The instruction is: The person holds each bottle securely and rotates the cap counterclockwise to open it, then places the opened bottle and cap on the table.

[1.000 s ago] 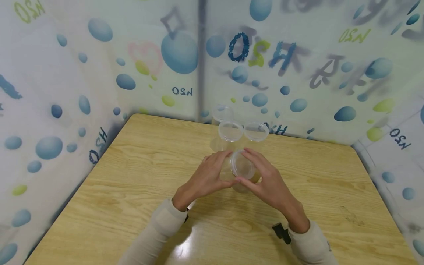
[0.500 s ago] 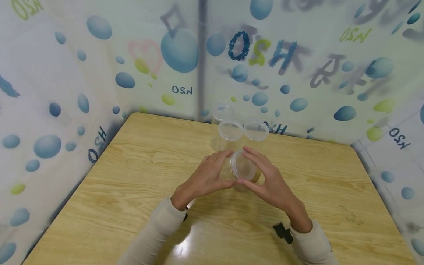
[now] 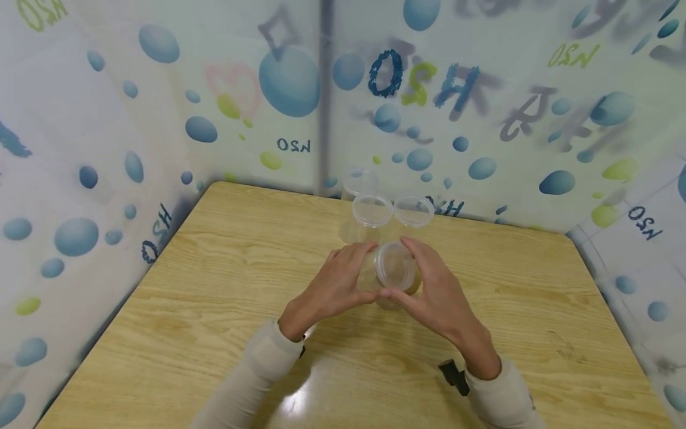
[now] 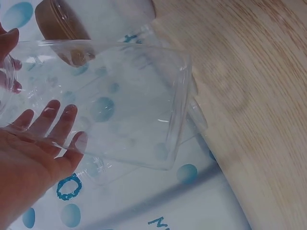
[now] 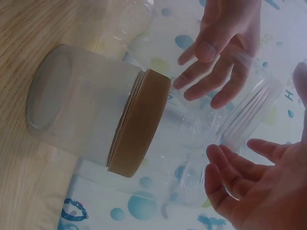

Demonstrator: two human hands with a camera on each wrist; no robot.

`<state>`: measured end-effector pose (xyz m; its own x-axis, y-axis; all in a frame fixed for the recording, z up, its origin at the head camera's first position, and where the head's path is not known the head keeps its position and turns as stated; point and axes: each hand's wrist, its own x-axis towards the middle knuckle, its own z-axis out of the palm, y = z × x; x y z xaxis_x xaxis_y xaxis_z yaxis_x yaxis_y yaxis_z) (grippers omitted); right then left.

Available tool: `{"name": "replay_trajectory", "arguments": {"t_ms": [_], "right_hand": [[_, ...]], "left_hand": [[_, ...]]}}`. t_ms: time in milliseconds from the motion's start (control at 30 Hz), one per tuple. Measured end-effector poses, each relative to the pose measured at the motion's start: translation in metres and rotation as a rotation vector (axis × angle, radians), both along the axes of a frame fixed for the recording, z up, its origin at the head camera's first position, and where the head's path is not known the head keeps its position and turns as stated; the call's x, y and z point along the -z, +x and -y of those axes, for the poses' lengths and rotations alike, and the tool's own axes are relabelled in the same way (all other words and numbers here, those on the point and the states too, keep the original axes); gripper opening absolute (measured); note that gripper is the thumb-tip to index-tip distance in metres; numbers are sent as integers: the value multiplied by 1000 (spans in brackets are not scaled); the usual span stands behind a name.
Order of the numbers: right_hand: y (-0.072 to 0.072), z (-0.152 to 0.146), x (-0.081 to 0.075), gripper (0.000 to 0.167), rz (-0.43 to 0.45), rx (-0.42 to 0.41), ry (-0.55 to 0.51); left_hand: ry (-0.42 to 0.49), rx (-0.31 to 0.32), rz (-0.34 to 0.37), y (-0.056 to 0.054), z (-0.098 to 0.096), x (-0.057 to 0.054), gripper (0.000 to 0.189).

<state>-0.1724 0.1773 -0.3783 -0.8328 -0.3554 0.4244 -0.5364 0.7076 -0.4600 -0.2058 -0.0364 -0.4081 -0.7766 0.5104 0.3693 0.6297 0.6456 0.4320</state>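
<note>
Gripping a clear jar with curled fingers, left hand and right hand face three jars; brown-lidded jar near

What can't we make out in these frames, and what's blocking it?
- Head view: most of the brown-lidded jar, behind the held jar and right hand.
- Left wrist view: most of the clear lid, cut off by the left edge.
- Right wrist view: part of the right hand, cut off by the right edge.

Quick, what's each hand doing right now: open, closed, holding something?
Left hand: holding a clear jar by its side.
Right hand: holding the clear lid at that jar's top.
</note>
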Motion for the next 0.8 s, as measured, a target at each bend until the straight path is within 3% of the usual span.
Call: {"name": "replay_trajectory", "arguments": {"t_ms": [433,800], "right_hand": [[-1,6,2,88,-21,17,12],[-3,2,2,87,-3,-48,-19]], "left_hand": [[-13,11,2,0,0,-1,82],[-2,12,27,-1,1,0,84]]}}
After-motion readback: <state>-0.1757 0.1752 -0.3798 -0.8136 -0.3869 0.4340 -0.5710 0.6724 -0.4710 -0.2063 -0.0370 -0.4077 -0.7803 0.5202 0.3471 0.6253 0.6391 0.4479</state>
